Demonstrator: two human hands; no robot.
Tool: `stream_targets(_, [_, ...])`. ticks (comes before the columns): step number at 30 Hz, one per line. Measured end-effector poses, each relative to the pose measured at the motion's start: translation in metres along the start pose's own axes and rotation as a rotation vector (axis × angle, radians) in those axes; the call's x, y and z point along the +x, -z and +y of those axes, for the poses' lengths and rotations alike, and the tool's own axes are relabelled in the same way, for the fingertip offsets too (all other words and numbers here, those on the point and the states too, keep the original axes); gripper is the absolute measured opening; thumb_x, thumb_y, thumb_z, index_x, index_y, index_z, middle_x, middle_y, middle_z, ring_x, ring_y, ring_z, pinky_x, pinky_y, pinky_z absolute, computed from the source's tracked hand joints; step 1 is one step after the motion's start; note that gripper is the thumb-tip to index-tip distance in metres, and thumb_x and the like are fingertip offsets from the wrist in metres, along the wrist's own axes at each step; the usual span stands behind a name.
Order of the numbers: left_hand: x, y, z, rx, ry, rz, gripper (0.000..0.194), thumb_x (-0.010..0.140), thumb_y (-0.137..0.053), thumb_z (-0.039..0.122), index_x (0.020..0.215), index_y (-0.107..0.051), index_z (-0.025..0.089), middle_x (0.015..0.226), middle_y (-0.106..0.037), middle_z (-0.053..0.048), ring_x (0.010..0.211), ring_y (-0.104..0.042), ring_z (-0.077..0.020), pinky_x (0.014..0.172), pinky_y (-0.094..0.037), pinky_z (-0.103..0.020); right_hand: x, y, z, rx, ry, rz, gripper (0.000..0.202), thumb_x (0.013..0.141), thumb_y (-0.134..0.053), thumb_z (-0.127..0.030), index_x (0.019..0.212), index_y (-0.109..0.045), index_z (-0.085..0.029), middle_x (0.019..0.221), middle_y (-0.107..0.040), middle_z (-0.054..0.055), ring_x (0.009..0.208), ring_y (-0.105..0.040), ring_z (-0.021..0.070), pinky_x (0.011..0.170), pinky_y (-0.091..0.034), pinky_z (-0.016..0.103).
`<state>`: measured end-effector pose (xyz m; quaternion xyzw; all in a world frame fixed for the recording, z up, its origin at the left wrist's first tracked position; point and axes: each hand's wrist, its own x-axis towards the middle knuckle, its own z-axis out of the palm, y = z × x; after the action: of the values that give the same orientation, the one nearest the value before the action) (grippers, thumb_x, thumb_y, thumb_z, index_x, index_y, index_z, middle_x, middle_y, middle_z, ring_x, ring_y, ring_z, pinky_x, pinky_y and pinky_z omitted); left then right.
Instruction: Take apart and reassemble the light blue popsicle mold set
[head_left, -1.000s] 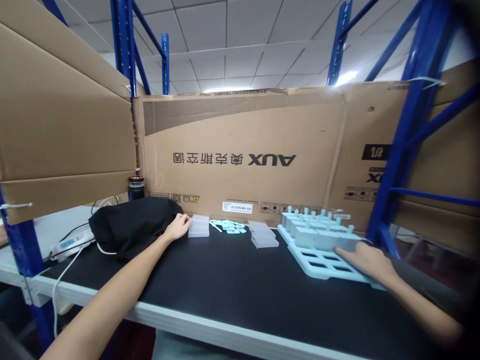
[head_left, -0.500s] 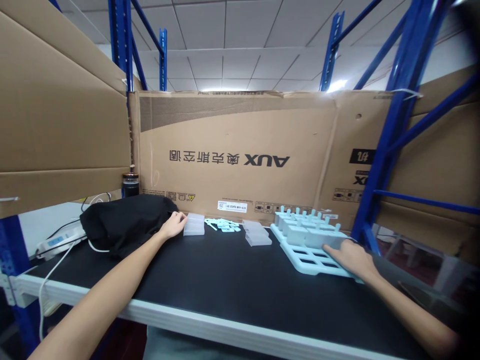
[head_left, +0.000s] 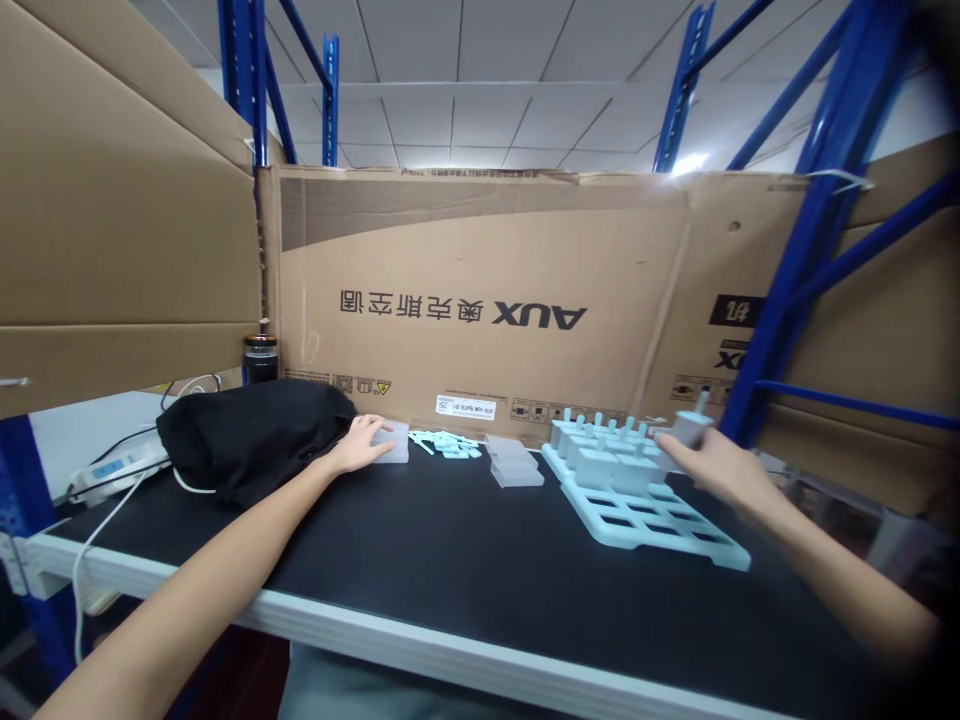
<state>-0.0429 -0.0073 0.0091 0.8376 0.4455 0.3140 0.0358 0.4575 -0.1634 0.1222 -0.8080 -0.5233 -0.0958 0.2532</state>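
Note:
In the head view my right hand (head_left: 724, 468) holds up one light-blue popsicle mold (head_left: 691, 428) with its stick pointing up, at the right side of the rack. The light-blue rack (head_left: 652, 530) carries several more popsicle molds (head_left: 596, 465) in its back part, while its front openings have no molds. My left hand (head_left: 361, 444) reaches to a clear plastic box (head_left: 395, 445), fingers stretched out over its left side. Right of that box lies a pile of light-blue sticks (head_left: 448, 445). Another clear plastic box (head_left: 514, 465) sits between the sticks and the rack.
A black cloth bundle (head_left: 247, 435) lies left of my left hand, with a dark jar (head_left: 260, 360) behind it. A white power strip (head_left: 120, 470) with cables is at the far left. Cardboard (head_left: 465, 250) walls the back; a blue post (head_left: 780, 300) stands beyond my right hand.
My right hand has lifted a popsicle mold up and away from the rack. My left hand has shifted slightly right, its fingers now spread over the clear box.

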Motion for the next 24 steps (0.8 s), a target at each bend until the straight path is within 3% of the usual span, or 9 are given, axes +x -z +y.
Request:
stream_targets(4, [0.000, -0.004, -0.002, 0.007, -0.007, -0.074, 0.045, 0.082, -0.051, 0.058, 0.111, -0.060, 0.026, 0.131, -0.045, -0.008, 0.127, -0.031, -0.0303, 0.108, -0.024, -0.047, -0.003, -0.008, -0.082, 0.031, 0.216, -0.102, 0.044, 0.084, -0.032, -0.050, 0.095, -0.059, -0.016, 0.098, -0.066, 0.014, 0.091, -0.061, 0.0277, 0.076, -0.045, 0.034])
stream_targets(8, [-0.002, -0.004, -0.003, 0.002, -0.002, -0.122, 0.043, 0.080, -0.055, 0.056, 0.109, -0.061, 0.025, 0.134, -0.044, -0.008, 0.129, -0.031, -0.0313, 0.108, -0.023, -0.047, 0.001, -0.046, -0.161, -0.073, 0.418, -0.267, 0.038, 0.083, -0.037, -0.041, 0.099, -0.060, -0.015, 0.102, -0.066, 0.015, 0.093, -0.061, 0.0269, 0.073, -0.045, 0.031])
stream_targets(11, [-0.002, -0.003, -0.003, -0.014, -0.009, -0.131, 0.043, 0.081, -0.055, 0.055, 0.110, -0.059, 0.024, 0.128, -0.049, -0.008, 0.122, -0.039, -0.0298, 0.106, -0.027, -0.046, 0.005, -0.079, -0.202, -0.205, 0.458, -0.374, 0.047, 0.076, -0.049, -0.036, 0.116, -0.055, -0.010, 0.115, -0.061, 0.021, 0.100, -0.060, 0.0303, 0.075, -0.046, 0.034])
stream_targets(14, [-0.001, -0.003, -0.004, -0.032, -0.025, -0.135, 0.043, 0.081, -0.055, 0.055, 0.111, -0.058, 0.024, 0.120, -0.055, -0.007, 0.115, -0.046, -0.0272, 0.102, -0.032, -0.042, 0.010, -0.100, -0.224, -0.245, 0.465, -0.402, 0.067, 0.070, -0.058, -0.039, 0.130, -0.045, -0.011, 0.122, -0.057, 0.021, 0.108, -0.056, 0.0355, 0.083, -0.045, 0.043])
stream_targets(17, [0.000, -0.004, -0.006, -0.035, -0.035, -0.140, 0.043, 0.081, -0.054, 0.054, 0.110, -0.058, 0.023, 0.118, -0.056, -0.007, 0.113, -0.047, -0.0265, 0.100, -0.034, -0.040, 0.015, -0.108, -0.235, -0.316, 0.477, -0.430, 0.078, 0.070, -0.055, -0.055, 0.135, -0.042, -0.013, 0.125, -0.055, 0.021, 0.114, -0.052, 0.0384, 0.090, -0.041, 0.050])
stream_targets(21, [0.000, -0.006, -0.007, -0.043, -0.047, -0.134, 0.044, 0.081, -0.055, 0.055, 0.110, -0.058, 0.022, 0.119, -0.056, -0.007, 0.113, -0.048, -0.0265, 0.100, -0.034, -0.039, 0.015, -0.109, -0.244, -0.385, 0.511, -0.474, 0.073, 0.076, -0.041, -0.064, 0.132, -0.049, -0.017, 0.127, -0.055, 0.017, 0.116, -0.050, 0.0368, 0.092, -0.039, 0.051])
stream_targets(24, [0.000, -0.007, -0.007, -0.040, -0.045, -0.127, 0.043, 0.081, -0.055, 0.054, 0.110, -0.058, 0.022, 0.119, -0.057, -0.008, 0.113, -0.048, -0.0265, 0.099, -0.035, -0.039, 0.009, -0.113, -0.251, -0.362, 0.569, -0.400, 0.070, 0.077, -0.040, -0.066, 0.124, -0.056, -0.018, 0.124, -0.058, 0.017, 0.114, -0.053, 0.0343, 0.090, -0.042, 0.046])
